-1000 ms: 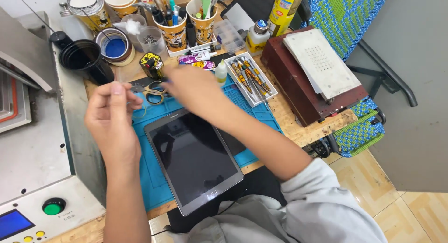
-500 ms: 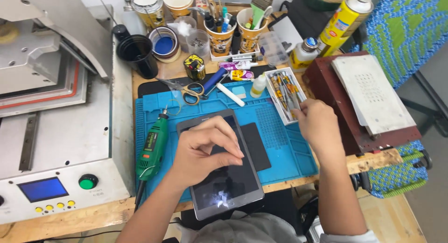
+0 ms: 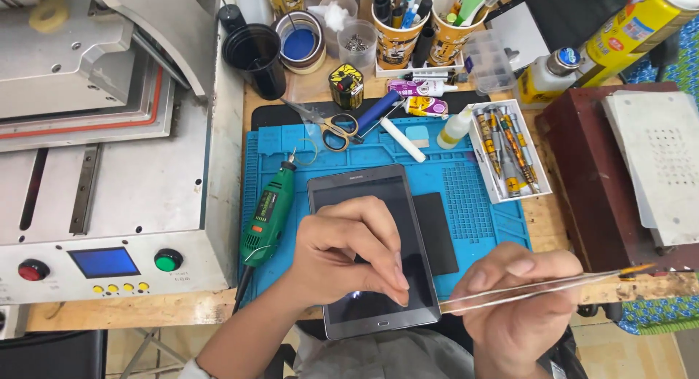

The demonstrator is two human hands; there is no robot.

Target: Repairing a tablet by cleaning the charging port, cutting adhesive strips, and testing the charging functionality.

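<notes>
A grey tablet [image 3: 357, 186] lies screen up on a blue work mat [image 3: 480, 197]. My left hand [image 3: 346, 251] rests on its screen, fingertips and thumb pressed together near the lower right edge. My right hand [image 3: 520, 313] is at the table's front edge, closed around long metal tweezers [image 3: 575, 282]. Their thin tip points left and nearly touches the tablet's right edge. A small black slab [image 3: 437, 233] lies beside the tablet on the mat.
A green rotary tool [image 3: 268, 215] lies left of the tablet, beside a grey machine [image 3: 109, 190] with buttons. Scissors [image 3: 335, 125], a white tray of hand tools [image 3: 507, 153], and cups of tools [image 3: 397, 29] fill the back. A dark red box [image 3: 582, 175] stands at the right.
My right hand came back from the tool tray to the front edge and now holds tweezers aimed at the tablet. My left hand stays on the screen.
</notes>
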